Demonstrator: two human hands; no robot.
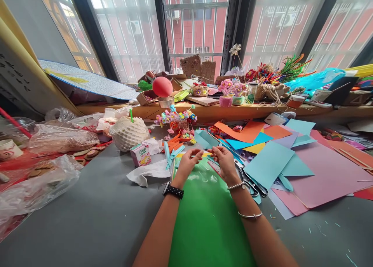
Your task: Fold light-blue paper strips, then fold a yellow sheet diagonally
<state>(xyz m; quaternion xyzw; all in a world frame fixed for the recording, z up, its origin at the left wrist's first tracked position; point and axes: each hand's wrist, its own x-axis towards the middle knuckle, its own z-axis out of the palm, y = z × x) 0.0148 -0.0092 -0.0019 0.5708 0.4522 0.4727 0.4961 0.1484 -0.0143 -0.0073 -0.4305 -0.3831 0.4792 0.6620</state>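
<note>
My left hand (189,165), with a black dotted watch strap at the wrist, has its thumb and fingers pressed together. Close by on the right, my right hand (225,161) is pinched in the same way, with two bracelets on that arm. Whatever lies between the fingertips is too small to make out. Both hands are above a glossy green sheet (204,216) on the grey table. Beside my right hand are a small ruler with a red edge (215,168) and a pair of scissors (253,184), partly covered by light blue paper (271,163).
Pink paper (329,170) and orange paper (244,131) spread to the right. At left are a foam-netted ball with a green straw (129,134), a small pink box (141,155), crumpled tissue (150,173) and plastic bags (62,138). Flower crafts (177,121) stand ahead, below a cluttered windowsill.
</note>
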